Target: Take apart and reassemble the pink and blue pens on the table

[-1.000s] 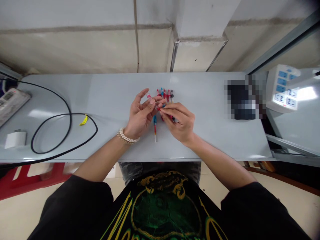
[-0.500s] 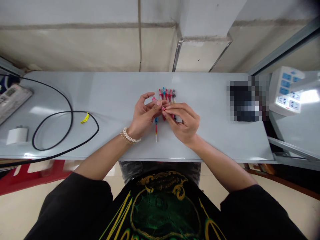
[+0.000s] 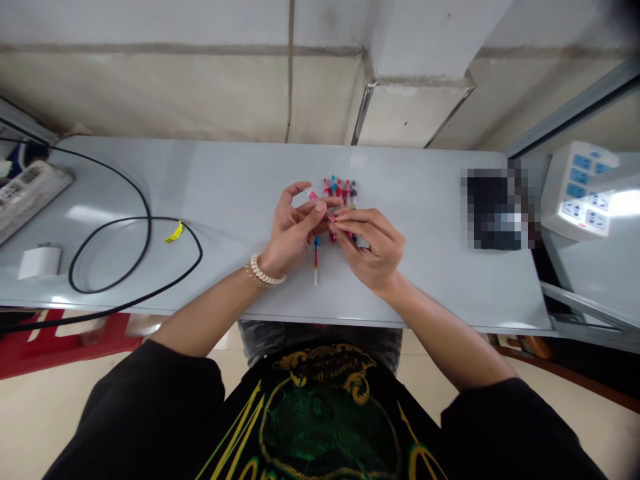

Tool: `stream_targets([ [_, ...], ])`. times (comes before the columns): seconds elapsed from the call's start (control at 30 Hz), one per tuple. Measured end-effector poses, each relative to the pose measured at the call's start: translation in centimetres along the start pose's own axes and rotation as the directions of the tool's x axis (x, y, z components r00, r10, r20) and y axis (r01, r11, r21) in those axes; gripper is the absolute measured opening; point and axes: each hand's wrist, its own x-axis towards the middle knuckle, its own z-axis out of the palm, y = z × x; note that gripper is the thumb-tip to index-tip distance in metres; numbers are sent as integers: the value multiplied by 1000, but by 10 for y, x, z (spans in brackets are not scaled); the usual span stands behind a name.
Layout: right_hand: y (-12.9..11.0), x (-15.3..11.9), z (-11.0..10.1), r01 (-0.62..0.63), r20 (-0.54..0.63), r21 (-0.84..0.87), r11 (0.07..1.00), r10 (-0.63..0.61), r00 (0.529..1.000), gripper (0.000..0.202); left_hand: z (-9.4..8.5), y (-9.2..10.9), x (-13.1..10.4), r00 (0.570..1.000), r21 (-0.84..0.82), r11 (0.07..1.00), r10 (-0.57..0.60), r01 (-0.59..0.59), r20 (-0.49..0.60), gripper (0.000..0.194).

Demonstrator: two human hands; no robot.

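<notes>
Black shirt (image 3: 320, 407): the wearer faces the long side of the table (image 3: 430, 303), square to the work, which presumably lets both arms reach evenly.
Banded pen piece (image 3: 316, 261): blue, red and white, lying apart on the near side, pale end toward the wearer; probably set there to stay within reach.
White adapter (image 3: 40, 261) and black cable (image 3: 149, 217): left part of the table, well apart from the work; the cable loops loosely and bears a yellow tag (image 3: 175, 232).
Cream bracelet (image 3: 265, 272): around the left wrist, off the fingers.
Left hand (image 3: 295, 230): thumb pressing the pink pen part against the fingers, forefinger raised near its far end; seemingly the steadying grip.
Right hand (image 3: 375, 243): thumb and forefinger pinching at the near end, other fingers curled, as fine work would require.
Pink pen part (image 3: 314, 196): between the hands, above the table, slanted; whether one piece or two cannot be told.
Row of pens (image 3: 347, 188): just beyond the hands, red, blue and black ends pointing away, side by side, likely for easy picking; lower ends partly hidden.
Dark item (image 3: 493, 210): right side, pixelated, not identifiable.
Pale wall (image 3: 200, 97): behind the table's far edge.
</notes>
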Motion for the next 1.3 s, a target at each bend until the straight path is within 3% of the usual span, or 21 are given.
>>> stream_targets([
  [0.33,-1,2,-3,24,4,-21,999,-24,1000,24,2,3,-1,998,-6,999,-44,44,-42,61],
  [0.67,-4,5,-2,47,-41,-88,995,-51,998,14,6,7,0,983,-35,984,-175,173,-52,35],
  [0.87,-2,3,-4,45,-24,-57,997,-47,999,22,7,7,0,972,-94,969,-233,229,-35,22],
  [1.03,0,-4,-4,-119,8,-71,990,120,993,14,5,6,4,978,-117,977,-190,179,-89,17],
  [1.1,1,-4,-6,-182,104,-80,980,190,976,9,1,7,9,977,-121,985,-141,122,-163,21],
  [1.17,1,-4,-9,-210,313,-67,975,221,924,11,-5,8,15,968,-119,991,-87,60,-236,25],
  [1.2,1,-4,-11,-214,451,-69,974,222,865,14,-8,8,18,963,-116,993,-60,30,-264,26],
  [1.3,2,-4,-17,-112,783,-108,988,154,603,23,-18,8,26,946,-105,994,1,-37,-324,31],
])
